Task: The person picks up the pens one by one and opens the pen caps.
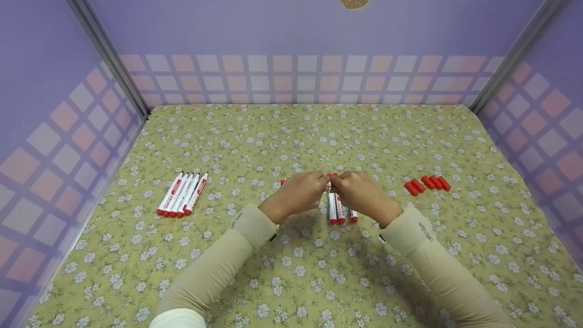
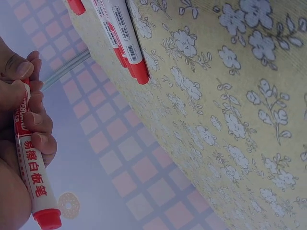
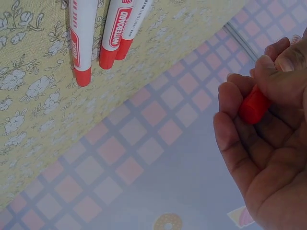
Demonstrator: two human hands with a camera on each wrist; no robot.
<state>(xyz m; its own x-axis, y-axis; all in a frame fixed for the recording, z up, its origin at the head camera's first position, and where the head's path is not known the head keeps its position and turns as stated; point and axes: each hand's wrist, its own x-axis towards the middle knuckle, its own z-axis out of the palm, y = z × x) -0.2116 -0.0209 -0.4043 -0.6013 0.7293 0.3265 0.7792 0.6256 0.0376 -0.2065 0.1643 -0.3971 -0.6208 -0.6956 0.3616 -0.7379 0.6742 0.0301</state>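
My left hand grips a white whiteboard marker with red print and a red end plug, its fingers wrapped round the barrel. The right hand pinches a red marker cap between thumb and fingers. Both hands meet fingertip to fingertip at mid-table, and in the head view they hide the held marker's barrel. Below them lies a group of white markers with red ends, partly covered by the right hand. A bit of red peeks out beside the left hand.
To the left, several uncapped markers lie side by side, dark tips pointing away. Several loose red caps lie at the right. A floral cloth covers the table, and purple checked walls enclose its back and sides.
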